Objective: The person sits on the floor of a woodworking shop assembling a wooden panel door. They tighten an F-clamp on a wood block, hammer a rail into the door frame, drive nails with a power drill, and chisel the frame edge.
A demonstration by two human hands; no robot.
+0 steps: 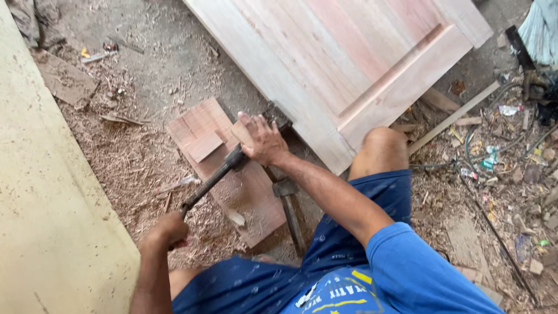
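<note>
Left hand (170,230) is closed around the lower end of a dark-handled hatchet (210,181); its fingers are wrapped tight on the grip. Right hand (263,139) presses down, fingers spread, on a small wood block (241,132) at the far edge of a reddish board (247,192) lying on the sawdust-strewn floor (139,151). A hammer (289,203) lies beside the board's right edge. A panelled door (349,58) lies beyond.
</note>
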